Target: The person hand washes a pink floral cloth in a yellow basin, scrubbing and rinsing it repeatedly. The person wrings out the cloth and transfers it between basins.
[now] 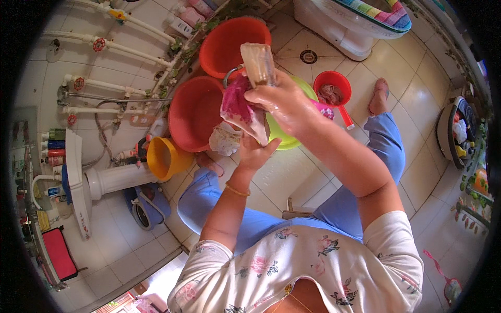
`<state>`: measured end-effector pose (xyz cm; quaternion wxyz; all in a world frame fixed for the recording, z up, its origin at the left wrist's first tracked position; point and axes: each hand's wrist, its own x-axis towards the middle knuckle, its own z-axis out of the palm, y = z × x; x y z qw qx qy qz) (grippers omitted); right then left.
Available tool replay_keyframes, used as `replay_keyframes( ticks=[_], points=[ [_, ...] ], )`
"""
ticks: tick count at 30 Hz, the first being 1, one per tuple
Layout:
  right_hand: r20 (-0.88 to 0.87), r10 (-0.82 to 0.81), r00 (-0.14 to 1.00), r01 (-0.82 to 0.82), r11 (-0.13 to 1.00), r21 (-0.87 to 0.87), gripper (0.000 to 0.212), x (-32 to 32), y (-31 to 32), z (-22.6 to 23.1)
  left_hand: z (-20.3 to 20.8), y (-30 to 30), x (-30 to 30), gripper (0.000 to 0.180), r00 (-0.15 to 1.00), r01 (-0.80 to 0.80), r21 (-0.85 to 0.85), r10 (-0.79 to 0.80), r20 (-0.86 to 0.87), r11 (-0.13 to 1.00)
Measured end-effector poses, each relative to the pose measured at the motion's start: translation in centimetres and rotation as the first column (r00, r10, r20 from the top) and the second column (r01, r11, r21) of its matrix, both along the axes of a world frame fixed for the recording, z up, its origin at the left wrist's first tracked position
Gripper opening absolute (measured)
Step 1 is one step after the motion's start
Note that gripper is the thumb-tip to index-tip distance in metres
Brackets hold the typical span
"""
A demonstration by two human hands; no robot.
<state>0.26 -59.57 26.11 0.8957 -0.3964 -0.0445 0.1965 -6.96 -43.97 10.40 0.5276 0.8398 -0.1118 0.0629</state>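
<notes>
Above a round lime-green plastic basin (286, 143), the right grip (274, 91) is closed around a pale, translucent, beige block-shaped object (257, 60), which juts out past the fingers on the far side. Directly beneath that block, a wet-looking magenta-and-whitish cloth (239, 101) hangs between the two hands, its upper part against the right thumb. At the cloth's lower end, the left grip (254, 154) touches it from the near side, thumb stretched out to the right; the fingertips are partly hidden behind the fabric, so I cannot tell whether they are closed on it.

Just left of the left grip lies a crumpled, whitish, thin-looking bundle (224, 140). Farther left of both grips stand a round red plastic basin (193, 117) and, to its lower left, a yellow plastic bucket (166, 159). Beyond the right grip, to the upper left, is a round orange-red plastic basin (229, 44). Right of the right grip, a small red plastic dipper (346, 117) with a straight handle holds a crumpled brownish-pink cloth (330, 95).
</notes>
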Motion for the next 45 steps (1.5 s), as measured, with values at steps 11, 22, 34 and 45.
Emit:
replay_keyframes(
  ticks=[11,22,34,45],
  points=[
    [0.700,0.044,0.713,0.624,0.418,-0.661,0.049,6.5,-2.2,-5.5,6.0,0.6,1.6,0.055,0.732,-0.173,-0.928,-0.587,-0.346,0.331],
    [0.568,0.358,0.741,0.593,0.048,-0.804,0.060,-8.6,-2.8,-14.3,6.4,-1.3,3.1,0.072,0.825,-0.260,-0.952,-0.476,-0.305,0.159],
    [0.229,0.202,0.952,0.166,0.286,-0.944,0.073,-2.3,-3.0,-13.3,9.8,-1.6,2.2,0.074,0.845,-0.216,-0.914,-0.403,-0.350,0.342],
    [0.010,-0.183,0.983,0.039,0.155,-0.987,0.058,-4.8,-7.1,-24.9,11.6,0.5,-0.4,0.073,0.847,-0.247,-0.875,-0.345,-0.404,0.416]
  ],
)
